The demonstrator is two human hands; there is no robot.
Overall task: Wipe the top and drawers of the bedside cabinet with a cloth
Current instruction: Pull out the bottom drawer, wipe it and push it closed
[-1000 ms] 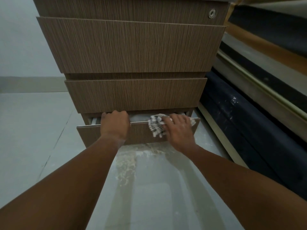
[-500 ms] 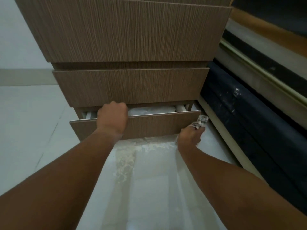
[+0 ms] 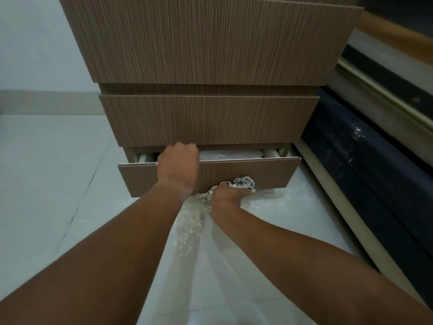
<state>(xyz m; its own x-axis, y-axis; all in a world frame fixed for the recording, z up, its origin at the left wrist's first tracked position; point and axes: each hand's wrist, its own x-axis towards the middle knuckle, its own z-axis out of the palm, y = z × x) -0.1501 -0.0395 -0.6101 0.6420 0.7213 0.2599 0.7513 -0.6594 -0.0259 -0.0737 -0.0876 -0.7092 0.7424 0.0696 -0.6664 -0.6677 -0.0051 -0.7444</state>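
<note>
The wood-grain bedside cabinet [image 3: 206, 43] fills the upper middle of the head view. Its bottom drawer [image 3: 269, 172] is pulled out a little, and something white shows inside it. My left hand [image 3: 178, 166] is curled over the top edge of that drawer front. My right hand [image 3: 228, 194] holds a black-and-white checked cloth [image 3: 243, 182] against the lower edge of the drawer front, near its middle. The two drawers above are shut.
A dark bed base [image 3: 365, 165] with a pale wooden rail runs along the right side of the cabinet. Pale tiled floor [image 3: 46, 172] lies to the left and below, with a dusty patch [image 3: 189, 226] just under the drawer.
My right hand took the cloth from the drawer's top edge to its right end, then left along the bottom edge to the middle. My left hand kept its hold.
</note>
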